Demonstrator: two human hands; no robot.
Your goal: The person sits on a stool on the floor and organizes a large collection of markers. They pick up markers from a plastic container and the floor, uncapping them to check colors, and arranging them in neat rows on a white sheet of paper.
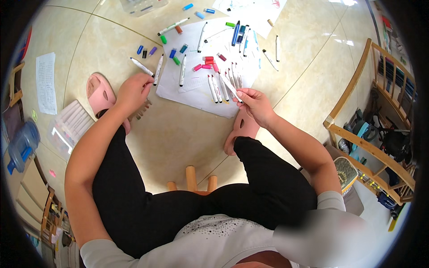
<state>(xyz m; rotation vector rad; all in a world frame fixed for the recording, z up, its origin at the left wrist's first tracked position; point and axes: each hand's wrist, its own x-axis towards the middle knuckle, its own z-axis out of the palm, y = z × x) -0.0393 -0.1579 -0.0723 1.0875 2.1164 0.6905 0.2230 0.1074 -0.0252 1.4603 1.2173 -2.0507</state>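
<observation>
My right hand (256, 104) holds a white marker pen (230, 87) by its lower end, above a row of uncapped white markers (214, 88) on a large white paper sheet (201, 104). My left hand (135, 90) has its fingers curled at the end of a white marker with a blue tip (142, 67); a firm grip cannot be told. Beside it lies a dark-tipped marker (159, 69). Red and pink caps (207, 63) are grouped at the middle of the paper. Blue, black and purple caps (144, 53) lie on the floor left of it. A blue marker (236, 33) rests near the top.
A clear plastic case of markers (72, 120) sits at the left, near a pink slipper (97, 88) on my foot. Further left lie a printed sheet (47, 83) and a blue water bottle (25, 144). A wooden rack (352, 134) stands at the right. Stool legs (191, 177) show between my legs.
</observation>
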